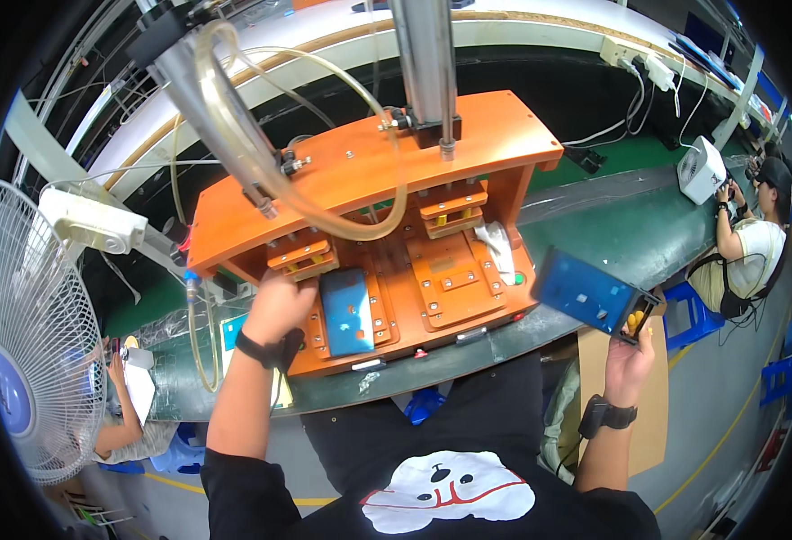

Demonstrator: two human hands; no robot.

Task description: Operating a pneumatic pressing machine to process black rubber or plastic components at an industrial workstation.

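Note:
An orange two-station press (495, 126) stands on the bench before me. My left hand (281, 304) reaches in beside its left station, under the pressing block (304, 256); the block and the hand's own back hide most of its fingers. Right next to it, a flat blue panel (345, 315) lies on the left fixture. Off the press to the right, my right hand (631, 355) grips one end of a dark rectangular frame with a blue face (585, 290), held tilted in the air. Something yellow covers the fingertips there. The right fixture plate (454, 281) carries no panel.
Two metal cylinders with clear hoses (396, 198) rise over the press. A white cloth (496, 252) lies by the right station. A fan (36, 342) stands at far left, a cardboard sheet (643, 405) below my right hand. People sit at both sides, one at right (756, 234).

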